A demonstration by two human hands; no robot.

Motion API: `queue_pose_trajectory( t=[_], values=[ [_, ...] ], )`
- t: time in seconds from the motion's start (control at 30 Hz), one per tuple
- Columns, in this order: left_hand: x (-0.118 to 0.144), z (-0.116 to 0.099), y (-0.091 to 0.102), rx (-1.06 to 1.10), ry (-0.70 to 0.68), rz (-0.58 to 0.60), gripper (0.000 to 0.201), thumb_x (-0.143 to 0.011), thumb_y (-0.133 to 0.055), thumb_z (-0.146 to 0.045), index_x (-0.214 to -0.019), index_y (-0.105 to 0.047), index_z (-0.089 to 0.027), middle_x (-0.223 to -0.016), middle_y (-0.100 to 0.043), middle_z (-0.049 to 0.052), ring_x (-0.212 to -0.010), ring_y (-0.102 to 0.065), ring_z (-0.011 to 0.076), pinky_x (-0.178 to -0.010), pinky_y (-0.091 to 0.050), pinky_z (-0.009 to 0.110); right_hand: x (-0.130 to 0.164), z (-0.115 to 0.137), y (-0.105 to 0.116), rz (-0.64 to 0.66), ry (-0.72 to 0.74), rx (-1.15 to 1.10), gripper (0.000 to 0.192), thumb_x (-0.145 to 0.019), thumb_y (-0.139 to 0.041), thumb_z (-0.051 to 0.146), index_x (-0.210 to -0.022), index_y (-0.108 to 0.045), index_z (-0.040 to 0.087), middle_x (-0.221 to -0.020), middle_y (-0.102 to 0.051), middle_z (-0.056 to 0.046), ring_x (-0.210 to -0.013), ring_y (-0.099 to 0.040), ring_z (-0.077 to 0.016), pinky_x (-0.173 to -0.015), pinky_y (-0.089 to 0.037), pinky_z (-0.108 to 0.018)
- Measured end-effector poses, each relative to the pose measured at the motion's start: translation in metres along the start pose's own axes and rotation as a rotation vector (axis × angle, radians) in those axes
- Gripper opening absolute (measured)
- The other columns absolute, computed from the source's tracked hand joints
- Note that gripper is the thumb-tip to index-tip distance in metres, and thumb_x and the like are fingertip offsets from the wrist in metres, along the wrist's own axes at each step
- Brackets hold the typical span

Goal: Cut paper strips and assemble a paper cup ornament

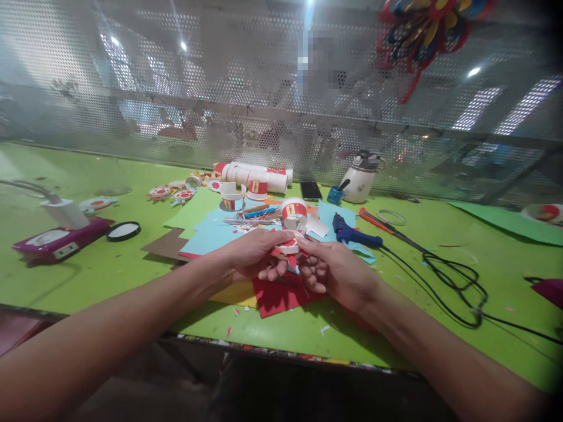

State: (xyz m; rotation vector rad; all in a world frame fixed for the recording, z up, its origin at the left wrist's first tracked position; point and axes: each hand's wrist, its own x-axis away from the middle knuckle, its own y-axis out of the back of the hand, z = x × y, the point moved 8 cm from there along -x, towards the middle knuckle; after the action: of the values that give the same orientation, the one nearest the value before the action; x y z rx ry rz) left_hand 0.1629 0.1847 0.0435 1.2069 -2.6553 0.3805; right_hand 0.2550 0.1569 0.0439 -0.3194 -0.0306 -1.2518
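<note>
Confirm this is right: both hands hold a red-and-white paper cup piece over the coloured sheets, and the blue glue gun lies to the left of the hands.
Not quite. The head view shows the left hand and right hand holding the paper cup piece over the coloured sheets, but the blue glue gun lies to their right, not left.

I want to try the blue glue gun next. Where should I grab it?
Probably by the dark handle end of the blue glue gun, reaching from the near side. It lies flat, its cord trailing right, so mind the cord and keep off the nozzle end.
</note>
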Motion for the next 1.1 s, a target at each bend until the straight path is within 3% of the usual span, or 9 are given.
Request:
queue_pose_trajectory(
  t=[0.33,0.5,0.67,0.93,1.1],
  values=[
    [-0.004,0.000,0.003,0.016,-0.073,0.006,0.038,-0.085,-0.052,-0.045,-0.072,-0.061,-0.011,-0.048,-0.061,0.006,-0.032,-0.049,0.0088,-0.030,-0.028,0.016,-0.003,0.000,0.002,-0.028,0.014,0.011,0.033,-0.077,-0.067,0.042,-0.064,-0.056,0.013,-0.049,-0.051,0.004,-0.038,-0.043,-0.0050,-0.036,-0.028,-0.018],
    [-0.004,0.000,0.001,0.120,-0.064,0.069,0.040,-0.085,-0.045,-0.044,-0.069,-0.062,-0.011,-0.054,-0.062,0.009,-0.039,-0.054,0.0119,-0.037,-0.036,0.020,-0.003,0.005,0.002,-0.012,0.054,-0.024,0.032,-0.078,-0.067,0.042,-0.068,-0.056,0.014,-0.050,-0.050,0.004,-0.039,-0.040,-0.0047,-0.037,-0.029,-0.017],
    [-0.001,-0.022,0.014,0.132,-0.323,-0.047,0.013,-0.077,-0.060,-0.024,-0.079,-0.062,-0.012,-0.070,-0.063,0.006,-0.058,-0.059,0.0130,-0.050,-0.045,0.023,0.000,0.018,0.002,-0.003,0.175,-0.025,0.031,-0.076,-0.069,0.042,-0.070,-0.058,0.014,-0.055,-0.050,0.004,-0.043,-0.043,-0.0057,-0.040,-0.034,-0.019],
    [0.014,-0.047,0.026,-0.047,-0.514,-0.177,0.025,-0.075,-0.069,-0.033,-0.090,-0.062,-0.015,-0.080,-0.062,0.003,-0.067,-0.057,0.0125,-0.057,-0.044,0.025,-0.004,0.024,0.020,-0.196,0.278,0.075,0.052,-0.071,-0.062,0.065,-0.065,-0.061,0.013,-0.056,-0.057,-0.002,-0.050,-0.053,-0.0108,-0.048,-0.040,-0.023],
    [0.022,-0.054,0.018,-0.198,-0.533,-0.138,0.027,-0.076,-0.067,-0.034,-0.094,-0.065,-0.013,-0.081,-0.062,0.005,-0.067,-0.053,0.0120,-0.058,-0.043,0.025,-0.002,0.036,0.025,-0.242,0.384,0.149,0.049,-0.071,-0.064,0.061,-0.065,-0.063,0.013,-0.058,-0.056,-0.001,-0.054,-0.051,-0.0110,-0.052,-0.040,-0.025]
  ],
)
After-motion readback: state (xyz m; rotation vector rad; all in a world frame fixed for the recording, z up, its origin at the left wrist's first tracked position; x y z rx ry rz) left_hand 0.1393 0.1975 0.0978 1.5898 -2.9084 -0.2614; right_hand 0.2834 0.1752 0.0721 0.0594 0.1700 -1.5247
